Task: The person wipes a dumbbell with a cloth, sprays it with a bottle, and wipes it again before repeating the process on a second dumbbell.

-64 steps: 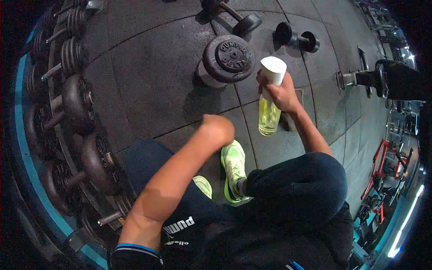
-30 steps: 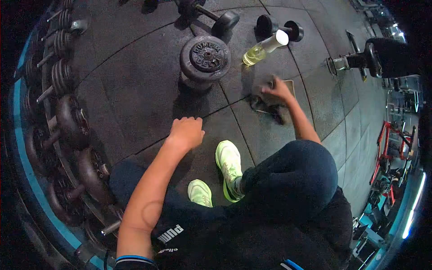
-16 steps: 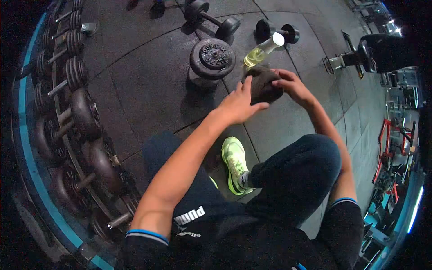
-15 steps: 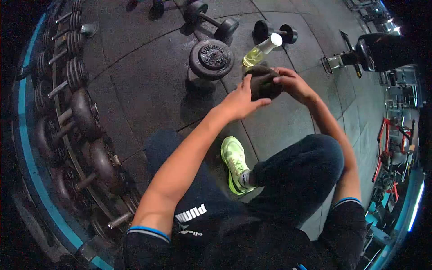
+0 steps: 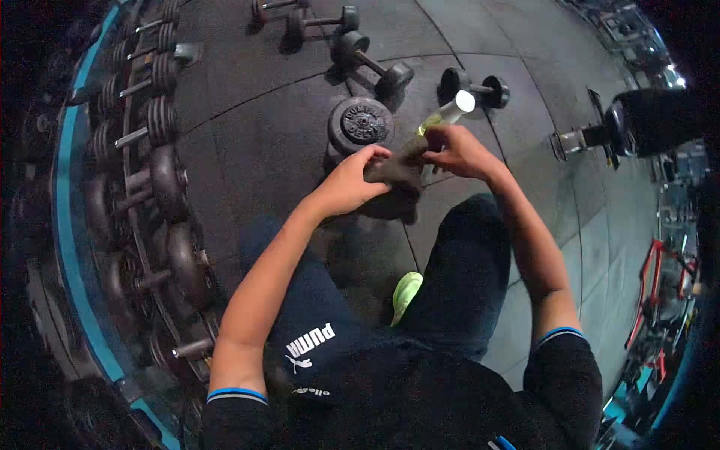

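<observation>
A dark brown cloth (image 5: pixel 399 178) hangs crumpled between my two hands, above the floor. My left hand (image 5: pixel 352 182) grips its left side, thumb and fingers curled round it. Pinching the upper right end of the cloth is my right hand (image 5: pixel 461 154). Just beyond my right hand stands a spray-type bottle (image 5: pixel 454 109) with a white top and yellow-green liquid, its lower part partly covered by the hand. A dumbbell (image 5: pixel 363 124) stands on end behind my left hand, its round plate facing up.
More dumbbells lie on the rubber-tiled floor, one at the right (image 5: pixel 475 88) and another farther left (image 5: pixel 373 64). Along the left runs a loaded dumbbell rack (image 5: pixel 135 199). A padded bench (image 5: pixel 649 124) stands at the right. My bright shoe (image 5: pixel 406 296) shows between my legs.
Both hands have moved left and slightly down with the cloth, which now hangs stretched rather than bunched. The view has shifted, and my right knee has swung inward, covering most of the shoe.
</observation>
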Available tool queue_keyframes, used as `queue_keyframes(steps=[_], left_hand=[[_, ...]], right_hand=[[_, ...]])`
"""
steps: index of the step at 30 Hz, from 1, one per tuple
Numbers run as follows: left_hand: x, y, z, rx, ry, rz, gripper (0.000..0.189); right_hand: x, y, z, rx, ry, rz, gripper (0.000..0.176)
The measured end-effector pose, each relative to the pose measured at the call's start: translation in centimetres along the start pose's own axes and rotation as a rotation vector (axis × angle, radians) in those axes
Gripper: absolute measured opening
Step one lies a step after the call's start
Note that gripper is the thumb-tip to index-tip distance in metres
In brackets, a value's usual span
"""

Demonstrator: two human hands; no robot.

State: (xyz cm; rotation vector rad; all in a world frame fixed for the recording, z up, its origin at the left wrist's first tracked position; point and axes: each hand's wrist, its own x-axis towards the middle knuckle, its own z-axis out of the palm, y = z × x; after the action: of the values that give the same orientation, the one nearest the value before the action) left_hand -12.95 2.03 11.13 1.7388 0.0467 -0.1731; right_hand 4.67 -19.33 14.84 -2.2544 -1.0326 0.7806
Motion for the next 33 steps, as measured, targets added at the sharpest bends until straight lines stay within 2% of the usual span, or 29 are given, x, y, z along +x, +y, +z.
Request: queue_keyframes(steps=[2,4,5,7,8,9,10,14,16,19,20,21,22,23,25,27,28,30,33], left_hand=[[-1.4,0.9,-0.5,0.204,0.100,-0.126,0.059],[-1.9,0.5,-1.7,0.314,0.094,-0.228,0.068],[-2.1,1.0,-2.1,0.388,0.099,-0.271,0.070],[-2.0,2.0,-3.5,0.589,0.040,-0.361,0.075],[-1.9,3.4,-4.0,0.666,0.014,-0.319,0.063],[-1.6,4.8,-4.4,0.720,-0.054,-0.397,0.056],[-1.1,6.9,-4.6,0.772,-0.125,-0.474,0.050],[1.4,12.5,-5.8,0.922,-0.298,-0.582,0.038],[2.5,12.4,-6.6,0.932,-0.355,-0.540,0.036],[3.6,11.4,-6.1,0.784,-0.382,-0.651,0.033],[3.3,10.4,-6.1,0.786,-0.405,-0.630,0.032],[3.2,9.2,-6.2,0.795,-0.423,-0.597,0.032],[3.2,7.5,-6.3,0.801,-0.439,-0.564,0.032],[3.0,5.9,-6.7,0.744,-0.449,-0.566,0.038],[3.1,3.2,-7.9,0.883,-0.395,-0.574,0.042],[4.0,3.1,-9.4,0.916,-0.357,-0.554,0.048],[4.3,1.9,-10.3,0.931,-0.255,-0.481,0.048],[4.7,-1.2,-11.4,0.946,-0.058,-0.338,0.049],[6.3,-4.0,-11.5,0.811,0.023,-0.382,0.051]], right_hand=[[1.8,0.8,0.3,0.017,0.117,-0.025,0.033],[3.6,0.5,0.5,0.024,0.223,-0.033,0.033],[4.5,0.9,0.5,-0.103,0.280,-0.048,0.039],[6.0,1.4,0.2,-0.153,0.366,-0.107,0.043],[6.0,0.4,-0.2,-0.183,0.408,-0.134,0.046],[6.0,-0.6,-0.8,-0.193,0.389,-0.050,0.037],[6.0,-1.4,-1.1,-0.163,0.416,-0.049,0.036],[7.1,-3.2,-1.5,-0.044,0.572,-0.045,0.036],[8.6,-3.1,-0.7,0.039,0.657,-0.088,0.042],[10.6,-3.2,1.3,0.186,0.771,-0.199,0.043],[11.0,-3.3,2.0,0.228,0.798,-0.223,0.044],[11.1,-3.3,2.7,0.250,0.749,-0.235,0.048],[12.2,-2.0,4.4,0.245,0.717,-0.338,0.062],[12.5,-1.4,5.1,0.164,0.631,-0.350,0.069],[12.9,0.6,8.2,-0.044,0.515,-0.359,0.086],[12.1,1.0,10.2,-0.210,0.502,-0.343,0.090],[11.8,1.2,10.9,-0.291,0.497,-0.329,0.093],[11.7,1.1,10.6,-0.248,0.478,-0.351,0.094],[11.6,1.1,10.1,-0.274,0.478,-0.380,0.091]])
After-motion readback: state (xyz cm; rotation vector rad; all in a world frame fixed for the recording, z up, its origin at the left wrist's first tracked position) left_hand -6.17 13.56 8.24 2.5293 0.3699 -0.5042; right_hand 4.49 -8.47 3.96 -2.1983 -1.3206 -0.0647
